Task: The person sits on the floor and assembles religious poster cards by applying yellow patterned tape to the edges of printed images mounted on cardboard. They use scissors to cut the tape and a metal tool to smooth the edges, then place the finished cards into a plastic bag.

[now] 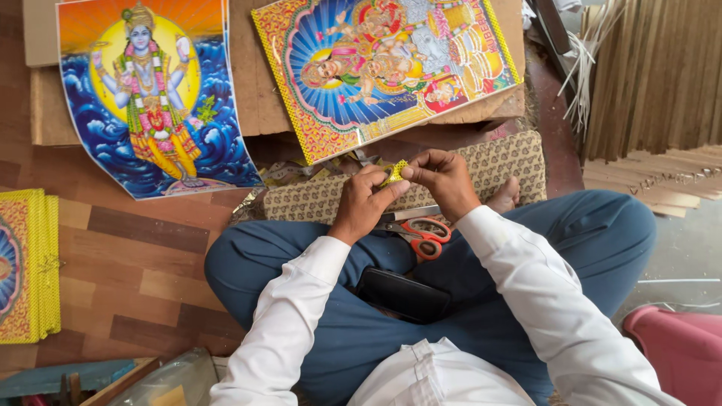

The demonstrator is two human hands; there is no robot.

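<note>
Stack at far left: a pile of yellow-bordered prints (28,265) lies on the wood-patterned floor (135,256), at the left edge of the view; only part of it shows.
Blue poster: a glossy picture of a blue figure over waves (150,98) lies flat on the floor, its lower edge curling; it rests partly on brown cardboard (248,83).
Bordered picture: a second print with a yellow patterned border (383,71) lies tilted on the cardboard, just beyond the hands.
Left hand: the left hand (363,204) has its thumb and fingers pinched together on a small yellow patterned strip (393,174); the rest of the fingers curl under.
Strip: it sits between the two hands, held at both ends, above a patterned beige mat (496,162).
Right hand: the right hand (445,179) is closed on the strip's other end, fingertips meeting the left hand's.
Scissors: orange-handled scissors (420,231) lie on the blue trouser leg, just below the hands; a black phone (402,295) lies in the lap nearer the body.
Far right: wooden strips (654,75) stand stacked; a pink tub (681,349) shows at the lower corner.
</note>
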